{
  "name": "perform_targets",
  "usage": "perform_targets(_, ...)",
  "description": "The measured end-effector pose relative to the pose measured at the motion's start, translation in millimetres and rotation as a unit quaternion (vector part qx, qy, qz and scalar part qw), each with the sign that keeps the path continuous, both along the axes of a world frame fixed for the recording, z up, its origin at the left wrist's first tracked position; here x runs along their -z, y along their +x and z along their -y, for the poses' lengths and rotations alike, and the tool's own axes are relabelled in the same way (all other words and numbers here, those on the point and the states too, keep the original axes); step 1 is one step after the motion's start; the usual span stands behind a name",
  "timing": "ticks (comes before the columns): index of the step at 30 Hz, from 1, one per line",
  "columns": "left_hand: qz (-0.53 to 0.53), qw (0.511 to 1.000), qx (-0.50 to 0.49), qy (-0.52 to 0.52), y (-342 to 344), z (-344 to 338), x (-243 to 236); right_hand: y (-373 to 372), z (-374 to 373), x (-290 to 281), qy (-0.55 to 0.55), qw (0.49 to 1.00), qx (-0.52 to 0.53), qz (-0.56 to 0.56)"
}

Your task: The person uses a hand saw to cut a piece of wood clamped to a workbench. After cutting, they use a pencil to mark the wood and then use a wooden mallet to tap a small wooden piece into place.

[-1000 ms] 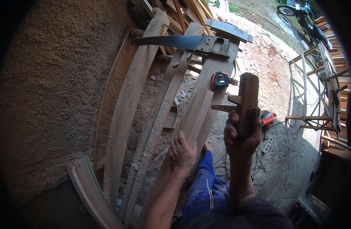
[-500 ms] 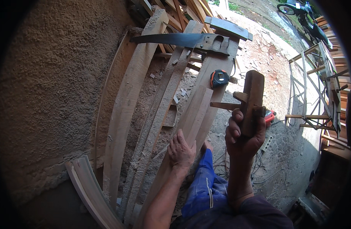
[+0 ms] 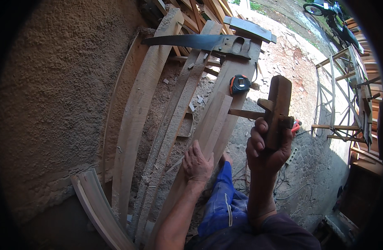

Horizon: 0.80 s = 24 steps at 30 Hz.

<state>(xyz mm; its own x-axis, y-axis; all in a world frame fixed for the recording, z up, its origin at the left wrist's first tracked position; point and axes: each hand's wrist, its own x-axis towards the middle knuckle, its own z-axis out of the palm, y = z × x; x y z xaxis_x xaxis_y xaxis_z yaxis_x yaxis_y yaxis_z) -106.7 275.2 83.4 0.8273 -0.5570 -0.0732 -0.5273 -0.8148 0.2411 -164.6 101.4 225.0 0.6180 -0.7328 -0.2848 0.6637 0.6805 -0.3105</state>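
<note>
My right hand [image 3: 266,143] is raised at the right, its fingers wrapped round a dark wooden marking gauge [image 3: 280,98]. The gauge's block stands nearly upright; a thin rod sticks out to the left, with a shorter peg above it. On a long pale piece of wood [image 3: 214,123] lies my left hand [image 3: 197,164], fingers over its left side and thumb at its right, gripping it. That piece rests on a wide plank [image 3: 237,68]. Beyond it, a black and orange tape measure [image 3: 240,84] sits on the plank.
A handsaw [image 3: 191,42] lies across the boards at the far end, near a short offcut [image 3: 250,30]. More long boards [image 3: 143,100] lean to the left, by a rough wall [image 3: 66,91]. A wooden frame [image 3: 337,96] and a motorcycle [image 3: 335,18] stand at the right.
The marking gauge has shifted slightly right and turned a little in my right hand. My left hand stays in place on the wood.
</note>
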Motion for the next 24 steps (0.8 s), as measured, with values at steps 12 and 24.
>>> perform_targets(12, 0.007, 1.000, 0.005, -0.005, 1, -1, 0, -1, -3, -1, -0.031, 0.999, 0.027, -0.009)
perform_targets(24, 0.012, 1.000, 0.001, -0.002, 0, -1, 2, -1, -1, 2, -0.068, 0.998, 0.002, -0.002)
